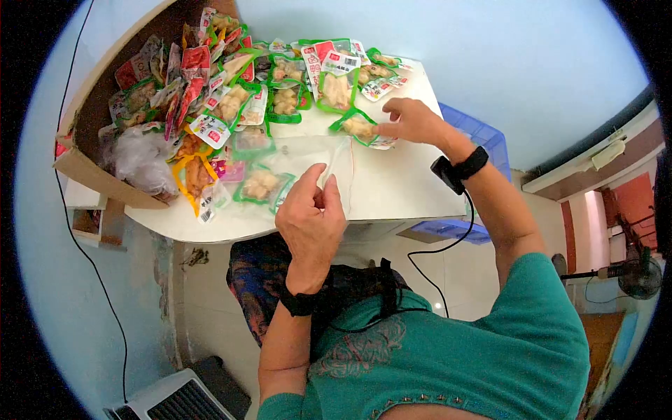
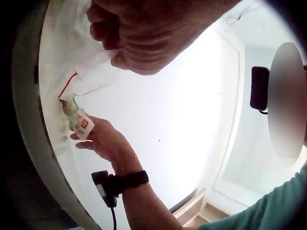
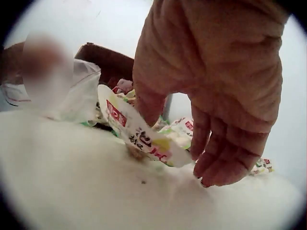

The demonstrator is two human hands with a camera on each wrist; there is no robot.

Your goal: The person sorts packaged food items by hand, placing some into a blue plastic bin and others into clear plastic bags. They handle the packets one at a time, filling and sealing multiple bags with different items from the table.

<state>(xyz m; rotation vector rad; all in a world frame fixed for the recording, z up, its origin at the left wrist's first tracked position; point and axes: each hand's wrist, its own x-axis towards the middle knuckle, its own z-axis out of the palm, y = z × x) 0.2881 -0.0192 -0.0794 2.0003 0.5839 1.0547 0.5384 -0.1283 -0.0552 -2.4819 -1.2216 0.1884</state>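
Note:
My left hand point(image 1: 313, 217) pinches the mouth edge of a clear zip bag point(image 1: 331, 155) between thumb and fingers. Inside this bag, which lies flat on the table, shows a green-edged food packet point(image 1: 259, 185). In the left wrist view, a red line runs along the bag's lip point(image 2: 68, 85). My right hand point(image 1: 418, 126) is at the table's right, thumb and fingers spread apart around the near end of another green-edged packet point(image 1: 358, 126). Seen from the right wrist, this packet's white label point(image 3: 139, 136) overlaps the thumb tip, with fingertips right at its edge.
A cardboard box point(image 1: 105, 178) tipped on its side at the left spills many food packets across the white table point(image 1: 406, 185). Crumpled clear plastic point(image 1: 143, 161) lies at its opening. A blue plastic crate point(image 1: 483, 133) stands beyond the table's right edge. A cable hangs from my right wrist.

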